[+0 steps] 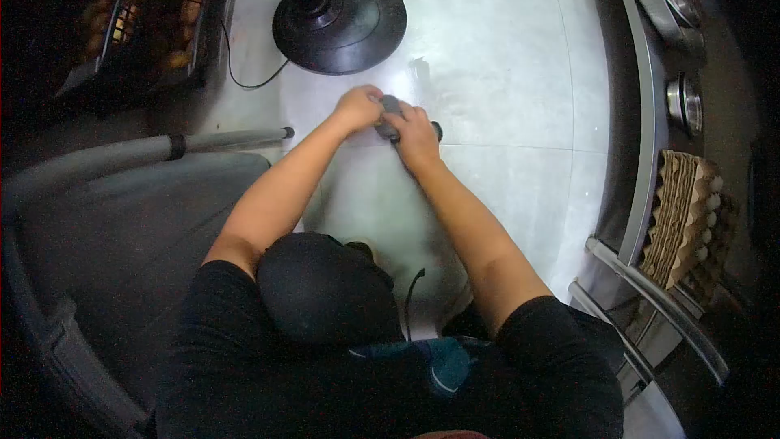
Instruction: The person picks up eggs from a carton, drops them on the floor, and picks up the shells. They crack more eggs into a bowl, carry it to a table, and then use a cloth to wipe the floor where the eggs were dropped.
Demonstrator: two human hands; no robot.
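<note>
Low over the pale floor (496, 106), both my hands meet around a small dark, rounded object (391, 103). My left hand (357, 110) is closed at its left side, fingertips pinching it. From the right, my right hand (417, 138) wraps its fingers over the same object. Fingers cover much of it, so I cannot tell its exact kind. A black rounded end (437, 130) shows just right of my right hand. Beyond my hands stands a round black pedestal base (366, 28) with a pole rising from it.
A thin black cable (244, 84) curves left of the base. Grey tubing (175, 145) and a dark bin-like shape (146, 219) lie left. On the right are stacked egg trays (670, 219), metal bowls (684, 104) and metal tube legs (666, 305). Dark crates (106, 24) fill the upper left.
</note>
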